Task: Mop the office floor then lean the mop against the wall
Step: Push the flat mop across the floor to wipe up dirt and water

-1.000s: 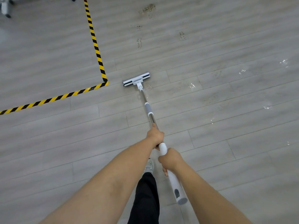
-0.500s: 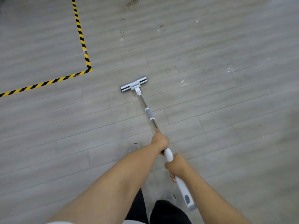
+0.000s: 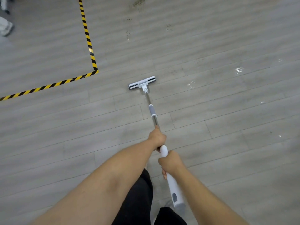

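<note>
Right hand is nearest the body, fingers curled tight round the white grip of the mop. The grip's grey butt end sticks out behind this hand, above dark trousers.

Just ahead, left hand clasps the mop where the grip gives way to the metal shaft, with one finger laid straight along the shaft toward the far end. The two hands sit close together but do not touch; a short piece of white grip shows between them. Both forearms are bare.

From the left hand the shaft slants down and away, passing through a grey sleeve partway along. It ends at the head, a white bar with black strips that lies flat on the grey plank floor, set crosswise with its right end slightly farther off.

Left of the head, near but apart from it, is the corner of a line of yellow-and-black tape; one leg runs to the left edge, the other away to the top.

Right of the head, wet patches glint on the planks. Beyond it, brownish smudges mark the floor.

At far top left is a pale blurred shape that I cannot identify.
</note>
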Motion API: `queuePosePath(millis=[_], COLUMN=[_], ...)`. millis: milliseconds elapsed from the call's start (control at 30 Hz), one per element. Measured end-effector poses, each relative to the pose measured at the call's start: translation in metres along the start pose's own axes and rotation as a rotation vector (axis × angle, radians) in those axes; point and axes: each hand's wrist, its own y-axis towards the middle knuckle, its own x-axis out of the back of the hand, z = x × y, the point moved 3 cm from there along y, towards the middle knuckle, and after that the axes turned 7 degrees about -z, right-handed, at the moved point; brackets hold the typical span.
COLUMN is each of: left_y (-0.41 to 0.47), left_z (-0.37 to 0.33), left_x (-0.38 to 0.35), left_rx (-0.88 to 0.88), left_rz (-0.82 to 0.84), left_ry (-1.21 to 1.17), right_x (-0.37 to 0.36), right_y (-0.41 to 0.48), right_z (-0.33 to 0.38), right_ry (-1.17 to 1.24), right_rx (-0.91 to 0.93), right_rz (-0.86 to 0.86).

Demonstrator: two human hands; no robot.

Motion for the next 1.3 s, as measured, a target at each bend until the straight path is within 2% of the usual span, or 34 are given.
queuePosePath(millis=[233,567,833,1067,1300], left_y=[0.090,0.201,0.286,0.368,0.462], left_z=[-0.042,-0.117,-0.212,-0.311,-0.387], left_x=[0.082,0.203,0.276,0.368,0.459], left_rx=[0.006,0.024,0.032,0.046,0.041], left_rz=[0.007,0.054,0.073,0.030,-0.002], left_ry=[-0.101,-0.129,-0.178,-0.141,-0.128], right_x=[-0.010,-0.012,0.037,0.071,0.082], right_y=[0.054,0.123,0.174,0.237,0.307], right_z=[0.120,0.290,0.424,0.565,0.705], right_ry=[-0.025,-0.058,-0.115,-0.033,-0.066], right_rx=[-0.002,-0.043,-0.019,-0.061,-0.006], right_rz=[-0.032,-0.010,0.005,0.035,0.064])
